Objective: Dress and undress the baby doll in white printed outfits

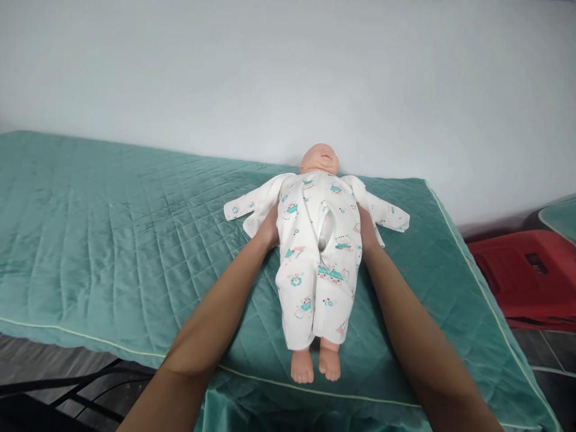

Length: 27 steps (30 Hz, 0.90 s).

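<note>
A baby doll (324, 161) lies on its back with its head by the wall and its bare feet towards me. It wears a white printed top (254, 201) with sleeves spread to both sides, and matching trousers (297, 276) with an opening at the crotch. My left hand (270, 227) grips the doll's side at the waist, its fingers hidden behind the body and cloth. At the opposite side of the waist, my right hand (366, 227) holds on in the same way, fingers also tucked out of sight.
Under the doll is a bed with a quilted green cover (112, 240), edged in light piping. A pale wall (225, 78) runs behind it. To the right stands a red plastic chair (531, 270). Dark metal bars (81, 384) show at the lower left.
</note>
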Each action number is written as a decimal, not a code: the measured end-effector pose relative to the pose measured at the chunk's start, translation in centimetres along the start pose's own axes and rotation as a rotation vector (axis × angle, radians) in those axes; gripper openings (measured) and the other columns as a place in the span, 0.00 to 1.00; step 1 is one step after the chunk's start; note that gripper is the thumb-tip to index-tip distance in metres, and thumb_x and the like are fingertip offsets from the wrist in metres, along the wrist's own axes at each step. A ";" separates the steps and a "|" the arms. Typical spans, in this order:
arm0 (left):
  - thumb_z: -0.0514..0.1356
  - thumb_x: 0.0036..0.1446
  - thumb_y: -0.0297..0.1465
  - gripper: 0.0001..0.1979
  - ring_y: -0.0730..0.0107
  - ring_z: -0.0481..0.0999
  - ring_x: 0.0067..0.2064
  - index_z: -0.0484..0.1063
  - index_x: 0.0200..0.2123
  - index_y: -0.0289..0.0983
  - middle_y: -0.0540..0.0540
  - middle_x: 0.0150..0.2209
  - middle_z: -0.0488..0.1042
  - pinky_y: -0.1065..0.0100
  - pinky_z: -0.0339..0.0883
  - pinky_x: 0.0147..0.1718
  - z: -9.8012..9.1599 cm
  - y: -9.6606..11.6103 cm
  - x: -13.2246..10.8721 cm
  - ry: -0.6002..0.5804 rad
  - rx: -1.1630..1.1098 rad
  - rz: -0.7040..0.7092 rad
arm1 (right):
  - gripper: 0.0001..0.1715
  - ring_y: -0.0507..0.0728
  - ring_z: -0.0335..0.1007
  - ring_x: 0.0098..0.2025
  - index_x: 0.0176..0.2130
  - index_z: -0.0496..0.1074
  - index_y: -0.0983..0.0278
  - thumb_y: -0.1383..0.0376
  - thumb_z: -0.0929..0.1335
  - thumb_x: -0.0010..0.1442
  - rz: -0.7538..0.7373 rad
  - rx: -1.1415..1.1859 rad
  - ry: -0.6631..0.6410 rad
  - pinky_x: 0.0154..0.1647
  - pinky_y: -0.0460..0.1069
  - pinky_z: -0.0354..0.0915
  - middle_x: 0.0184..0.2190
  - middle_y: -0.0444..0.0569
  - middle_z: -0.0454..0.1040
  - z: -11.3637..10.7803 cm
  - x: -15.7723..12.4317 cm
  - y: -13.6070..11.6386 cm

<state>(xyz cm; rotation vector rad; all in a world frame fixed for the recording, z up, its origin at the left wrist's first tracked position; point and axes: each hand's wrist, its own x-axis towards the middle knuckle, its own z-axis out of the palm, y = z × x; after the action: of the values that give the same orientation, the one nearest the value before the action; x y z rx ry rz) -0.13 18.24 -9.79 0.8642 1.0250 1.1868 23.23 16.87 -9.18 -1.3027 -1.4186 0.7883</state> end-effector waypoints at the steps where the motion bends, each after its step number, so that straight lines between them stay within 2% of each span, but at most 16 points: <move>1: 0.64 0.54 0.35 0.08 0.54 0.78 0.54 0.78 0.37 0.39 0.47 0.36 0.82 0.56 0.72 0.56 0.1 0.1 -0.1 0.004 0.000 0.014 | 0.21 0.69 0.70 0.59 0.43 0.78 0.61 0.53 0.71 0.52 0.034 0.066 0.000 0.64 0.64 0.63 0.50 0.53 0.81 0.1 -0.1 -0.2; 5: 0.68 0.46 0.30 0.11 0.52 0.80 0.50 0.79 0.36 0.36 0.45 0.34 0.83 0.55 0.74 0.54 0.5 0.4 -0.2 -0.041 -0.040 0.017 | 0.24 0.67 0.74 0.56 0.47 0.78 0.61 0.53 0.72 0.52 0.187 0.345 -0.041 0.60 0.62 0.68 0.47 0.51 0.82 0.3 -0.2 -1.0; 11: 0.64 0.47 0.26 0.19 0.60 0.79 0.50 0.77 0.45 0.35 0.45 0.42 0.83 0.59 0.70 0.56 -0.4 -0.4 -0.2 -0.088 -0.052 0.138 | 0.26 0.65 0.77 0.51 0.49 0.76 0.64 0.51 0.66 0.59 0.230 0.406 -0.188 0.56 0.62 0.70 0.45 0.52 0.82 -0.1 0.1 -0.5; 12: 0.63 0.48 0.27 0.19 0.62 0.79 0.51 0.76 0.47 0.35 0.45 0.45 0.82 0.60 0.69 0.57 -0.6 -0.6 -0.5 -0.075 -0.024 0.171 | 0.25 0.65 0.76 0.52 0.49 0.75 0.64 0.51 0.66 0.60 0.222 0.378 -0.165 0.57 0.62 0.69 0.46 0.52 0.82 -0.2 -0.1 -0.5; 14: 0.62 0.53 0.28 0.18 0.65 0.77 0.53 0.74 0.49 0.36 0.45 0.49 0.80 0.62 0.66 0.58 -1.2 -0.9 -1.7 -0.006 0.080 0.253 | 0.24 0.64 0.74 0.55 0.50 0.74 0.63 0.51 0.67 0.60 0.190 0.257 -0.029 0.60 0.62 0.67 0.50 0.54 0.80 -0.4 -1.2 -0.8; 16: 0.61 0.58 0.32 0.15 0.67 0.75 0.54 0.74 0.49 0.37 0.44 0.51 0.78 0.65 0.65 0.58 -1.7 -1.3 -4.0 0.092 0.207 0.332 | 0.25 0.64 0.71 0.58 0.53 0.72 0.63 0.53 0.68 0.61 0.089 0.071 0.151 0.60 0.62 0.66 0.55 0.56 0.76 -0.7 -2.7 -1.8; 17: 0.60 0.60 0.34 0.14 0.67 0.75 0.53 0.73 0.49 0.38 0.44 0.51 0.77 0.66 0.65 0.57 -1.9 -1.5 -5.4 0.137 0.261 0.361 | 0.25 0.65 0.69 0.60 0.54 0.71 0.62 0.55 0.68 0.61 -0.006 -0.034 0.216 0.60 0.62 0.66 0.57 0.57 0.74 -0.8 -3.5 -2.5; 19: 0.60 0.62 0.38 0.13 0.68 0.75 0.50 0.73 0.47 0.39 0.45 0.48 0.77 0.67 0.66 0.53 -2.2 -2.0 -8.9 0.203 0.316 0.373 | 0.23 0.65 0.65 0.62 0.56 0.70 0.60 0.59 0.68 0.62 -0.267 -0.249 0.239 0.61 0.63 0.64 0.60 0.57 0.70 -0.8 -4.9 -4.2; 22: 0.60 0.63 0.40 0.12 0.67 0.75 0.45 0.73 0.45 0.41 0.47 0.43 0.76 0.68 0.68 0.47 -2.4 -3.1 -14.6 0.214 0.387 0.328 | 0.17 0.66 0.64 0.61 0.52 0.73 0.57 0.68 0.66 0.64 -0.610 -0.567 0.044 0.61 0.65 0.62 0.57 0.55 0.72 -0.4 -5.8 -6.5; 25: 0.59 0.65 0.38 0.09 0.68 0.74 0.42 0.72 0.44 0.41 0.48 0.40 0.74 0.67 0.68 0.45 -2.2 -4.2 -19.4 0.150 0.524 0.328 | 0.17 0.67 0.66 0.57 0.50 0.75 0.58 0.71 0.64 0.64 -0.773 -0.846 -0.189 0.57 0.64 0.62 0.53 0.55 0.74 0.2 -5.2 -8.1; 27: 0.58 0.65 0.35 0.07 0.68 0.74 0.41 0.71 0.45 0.42 0.48 0.40 0.73 0.66 0.68 0.44 -1.9 -4.9 -21.6 0.097 0.604 0.378 | 0.17 0.66 0.65 0.54 0.50 0.75 0.61 0.71 0.64 0.65 -0.855 -0.998 -0.289 0.56 0.63 0.61 0.51 0.55 0.75 0.4 -4.6 -8.7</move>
<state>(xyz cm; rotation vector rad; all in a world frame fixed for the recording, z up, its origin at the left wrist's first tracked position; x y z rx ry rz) -1.85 -3.91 -11.31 1.5369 1.3717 1.2534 19.73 10.73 -2.29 -1.0631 -2.4990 -0.4033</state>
